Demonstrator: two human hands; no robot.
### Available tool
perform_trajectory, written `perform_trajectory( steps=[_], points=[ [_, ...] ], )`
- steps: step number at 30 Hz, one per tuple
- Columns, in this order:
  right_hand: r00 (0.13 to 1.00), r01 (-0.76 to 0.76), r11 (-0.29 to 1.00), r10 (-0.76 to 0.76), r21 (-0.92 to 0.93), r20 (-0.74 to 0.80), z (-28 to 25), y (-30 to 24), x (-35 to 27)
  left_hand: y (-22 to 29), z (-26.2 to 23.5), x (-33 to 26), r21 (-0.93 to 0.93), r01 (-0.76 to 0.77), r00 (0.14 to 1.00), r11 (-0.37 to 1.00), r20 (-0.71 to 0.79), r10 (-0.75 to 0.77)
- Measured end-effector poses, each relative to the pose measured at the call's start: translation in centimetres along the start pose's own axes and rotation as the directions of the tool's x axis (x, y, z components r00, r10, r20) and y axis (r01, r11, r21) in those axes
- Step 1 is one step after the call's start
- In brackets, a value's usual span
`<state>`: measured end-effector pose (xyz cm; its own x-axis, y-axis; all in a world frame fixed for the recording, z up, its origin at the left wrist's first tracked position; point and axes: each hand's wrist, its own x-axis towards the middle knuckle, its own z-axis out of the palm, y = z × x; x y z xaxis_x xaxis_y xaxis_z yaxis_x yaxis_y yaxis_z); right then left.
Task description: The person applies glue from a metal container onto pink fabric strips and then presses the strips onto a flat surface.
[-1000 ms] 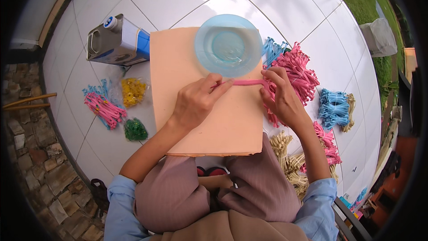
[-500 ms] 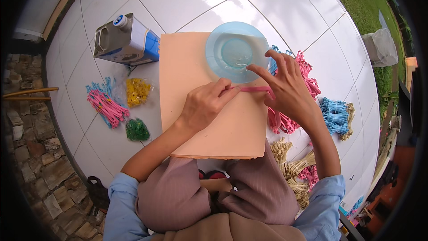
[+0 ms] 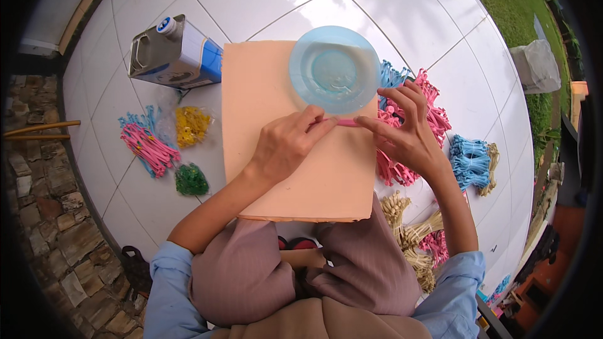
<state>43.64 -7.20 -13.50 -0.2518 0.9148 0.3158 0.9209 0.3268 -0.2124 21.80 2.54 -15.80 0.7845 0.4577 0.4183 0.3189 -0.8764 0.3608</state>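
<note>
From the head, the left hand (image 3: 282,141) pinches a thin pink strip (image 3: 347,122) over the flat peach board (image 3: 282,194), near the round see-through blue plate (image 3: 301,66). The right hand (image 3: 409,138) meets the strip's right end, grip unclear; keeping it straight should help.

Outdoor porch, white tiled floor (image 3: 433,19), green lawn (image 3: 502,3), stone paving (image 3: 78,245)

Sleeves (image 3: 171,276): light blue, rolled up behind left hand (image 3: 282,143) and right hand (image 3: 407,132)
Trousers (image 3: 245,270): mauve, finely striped, loosely worn behind both hands
Front cloth (image 3: 323,321): beige, draped well behind both hands
</note>
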Motion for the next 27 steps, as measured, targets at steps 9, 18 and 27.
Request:
perform_trajectory(
  steps=[9,18,27],
  points=[
    [1.0,0.029,0.996,-0.029,-0.08,0.011,0.3,0.1,-0.7,-0.1,0.0,0.3,0.001,0.0,1.0,1.0,-0.007,0.0],
    [0.981,-0.124,0.957,0.158,0.261,-0.113,2.4,0.4,-1.9,0.0,0.0,-0.1,-0.006,-0.012,1.0,1.0,-0.004,0.012],
    [0.934,-0.251,0.799,0.348,0.546,-0.079,-0.8,-2.3,-7.6,4.8,-1.9,-1.2,-0.544,0.206,0.967,0.813,0.242,-0.083]
  ],
)
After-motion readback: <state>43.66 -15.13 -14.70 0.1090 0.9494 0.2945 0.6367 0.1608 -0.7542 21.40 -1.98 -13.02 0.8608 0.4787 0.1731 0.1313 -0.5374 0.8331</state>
